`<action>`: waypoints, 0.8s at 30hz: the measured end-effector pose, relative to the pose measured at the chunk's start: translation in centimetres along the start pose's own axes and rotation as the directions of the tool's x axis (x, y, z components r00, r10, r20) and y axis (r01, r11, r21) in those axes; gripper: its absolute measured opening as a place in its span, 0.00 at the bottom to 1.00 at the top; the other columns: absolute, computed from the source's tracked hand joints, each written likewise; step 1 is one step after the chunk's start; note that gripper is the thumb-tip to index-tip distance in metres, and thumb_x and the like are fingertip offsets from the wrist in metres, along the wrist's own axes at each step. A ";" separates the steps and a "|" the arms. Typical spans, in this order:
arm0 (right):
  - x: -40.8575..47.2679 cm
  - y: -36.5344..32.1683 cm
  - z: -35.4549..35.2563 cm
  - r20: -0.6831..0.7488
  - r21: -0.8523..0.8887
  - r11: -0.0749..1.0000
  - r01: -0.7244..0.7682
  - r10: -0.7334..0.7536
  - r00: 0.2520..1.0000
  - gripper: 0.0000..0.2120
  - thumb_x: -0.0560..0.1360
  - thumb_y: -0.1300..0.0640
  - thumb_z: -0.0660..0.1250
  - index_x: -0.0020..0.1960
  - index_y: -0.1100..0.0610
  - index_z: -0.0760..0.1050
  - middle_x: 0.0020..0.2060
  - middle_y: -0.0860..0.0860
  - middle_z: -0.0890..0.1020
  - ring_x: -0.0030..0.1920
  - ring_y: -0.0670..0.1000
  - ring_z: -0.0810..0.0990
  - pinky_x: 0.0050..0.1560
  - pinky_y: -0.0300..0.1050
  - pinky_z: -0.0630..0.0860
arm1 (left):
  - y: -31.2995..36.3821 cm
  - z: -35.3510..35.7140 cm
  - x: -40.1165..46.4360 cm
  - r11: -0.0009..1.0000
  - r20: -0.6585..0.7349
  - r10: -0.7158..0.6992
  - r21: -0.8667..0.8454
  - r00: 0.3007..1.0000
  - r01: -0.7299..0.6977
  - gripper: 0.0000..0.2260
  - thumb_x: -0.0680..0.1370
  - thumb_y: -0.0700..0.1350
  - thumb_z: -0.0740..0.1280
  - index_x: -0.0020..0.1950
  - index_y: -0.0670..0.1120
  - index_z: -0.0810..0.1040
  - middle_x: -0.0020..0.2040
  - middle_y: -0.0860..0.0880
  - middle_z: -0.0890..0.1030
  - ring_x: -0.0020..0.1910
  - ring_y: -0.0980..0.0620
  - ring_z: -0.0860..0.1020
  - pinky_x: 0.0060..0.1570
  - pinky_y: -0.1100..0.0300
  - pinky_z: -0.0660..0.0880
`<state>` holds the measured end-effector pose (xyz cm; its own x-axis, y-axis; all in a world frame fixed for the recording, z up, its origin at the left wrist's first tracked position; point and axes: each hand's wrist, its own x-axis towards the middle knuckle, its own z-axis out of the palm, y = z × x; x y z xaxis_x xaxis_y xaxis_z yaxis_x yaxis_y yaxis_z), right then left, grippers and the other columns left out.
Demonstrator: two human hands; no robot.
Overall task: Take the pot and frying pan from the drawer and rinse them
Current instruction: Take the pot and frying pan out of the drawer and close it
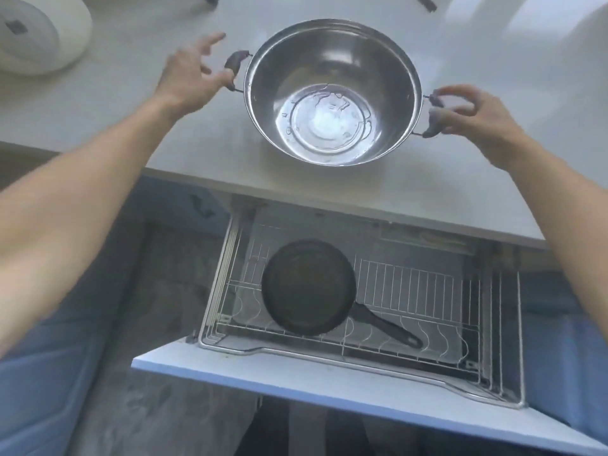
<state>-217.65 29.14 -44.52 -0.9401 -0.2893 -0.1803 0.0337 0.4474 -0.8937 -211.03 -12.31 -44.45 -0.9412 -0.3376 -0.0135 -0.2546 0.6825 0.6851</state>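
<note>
My left hand (189,74) and right hand (470,115), fingers loosely spread, flank the steel pot (332,90) on the bench (131,103); the frying pan (307,287) lies in the open drawer (329,373).

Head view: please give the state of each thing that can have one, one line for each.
pot: upright on the countertop, nothing inside, out of the drawer
frying pan: lying in the drawer's wire rack, handle toward the right
drawer: pulled open
left hand: open, fingers spread, at the pot's left handle
right hand: fingers curled loosely by the pot's right handle, grip unclear
</note>
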 end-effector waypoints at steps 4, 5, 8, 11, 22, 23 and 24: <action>-11.4 2.0 1.3 -0.419 -0.217 0.936 0.276 -0.344 0.840 0.07 0.74 0.55 0.67 0.45 0.42 0.74 0.37 0.34 0.80 0.39 0.37 0.78 0.45 0.32 0.73 | -1.5 2.2 -12.8 0.925 -0.202 0.300 -0.178 0.932 -0.336 0.10 0.74 0.48 0.67 0.52 0.61 0.74 0.42 0.61 0.79 0.38 0.64 0.76 0.37 0.65 0.72; -14.4 3.7 2.7 -0.278 -0.257 0.916 0.309 -0.376 0.884 0.08 0.73 0.55 0.68 0.43 0.42 0.73 0.38 0.34 0.80 0.39 0.36 0.77 0.44 0.30 0.71 | -2.4 4.0 -16.3 0.922 -0.030 0.349 -0.170 0.937 -0.349 0.09 0.74 0.49 0.67 0.51 0.62 0.74 0.40 0.63 0.79 0.37 0.65 0.76 0.37 0.68 0.71; -21.0 11.5 8.1 0.401 -0.363 0.918 0.161 -0.002 0.916 0.12 0.71 0.57 0.71 0.44 0.41 0.70 0.44 0.42 0.78 0.43 0.42 0.77 0.46 0.36 0.70 | -6.5 11.3 -21.8 0.959 0.566 0.192 0.065 0.801 -0.276 0.14 0.75 0.51 0.66 0.59 0.61 0.72 0.50 0.62 0.78 0.45 0.63 0.77 0.46 0.60 0.76; -22.6 20.4 11.9 0.529 -0.568 0.823 0.002 0.363 0.767 0.13 0.72 0.56 0.70 0.55 0.49 0.73 0.54 0.47 0.73 0.56 0.50 0.72 0.51 0.41 0.67 | -11.0 18.0 -20.4 0.913 0.753 -0.052 0.303 0.655 -0.275 0.18 0.76 0.46 0.66 0.65 0.55 0.70 0.65 0.49 0.74 0.59 0.48 0.75 0.58 0.52 0.73; -21.9 29.9 15.5 0.399 -0.456 0.877 -0.151 0.353 0.846 0.15 0.69 0.67 0.68 0.51 0.51 0.72 0.39 0.50 0.77 0.30 0.42 0.70 0.31 0.28 0.66 | -18.8 23.8 -19.0 0.910 0.669 -0.194 0.396 0.718 -0.123 0.19 0.75 0.38 0.67 0.61 0.57 0.72 0.50 0.46 0.81 0.46 0.46 0.80 0.45 0.52 0.77; -22.1 29.3 15.0 0.403 -0.453 0.880 -0.142 0.344 0.848 0.15 0.69 0.66 0.68 0.51 0.51 0.72 0.39 0.50 0.78 0.30 0.42 0.70 0.31 0.28 0.67 | -18.4 23.3 -19.2 0.912 0.668 -0.176 0.387 0.723 -0.135 0.19 0.74 0.39 0.68 0.61 0.57 0.72 0.50 0.46 0.81 0.47 0.46 0.79 0.46 0.51 0.76; -22.3 28.4 14.1 0.406 -0.456 0.879 -0.141 0.347 0.845 0.15 0.69 0.65 0.68 0.50 0.50 0.72 0.39 0.50 0.79 0.30 0.43 0.70 0.32 0.29 0.67 | -17.8 22.7 -19.4 0.919 0.669 -0.158 0.369 0.726 -0.140 0.19 0.74 0.39 0.68 0.60 0.57 0.72 0.50 0.45 0.81 0.47 0.45 0.79 0.47 0.51 0.77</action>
<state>-190.89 36.37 -71.72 -0.6451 -0.4333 -0.6293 0.0080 0.8198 -0.5726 -193.32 -3.18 -72.91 -0.7920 0.0806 -0.6051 -0.1838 0.9137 0.3623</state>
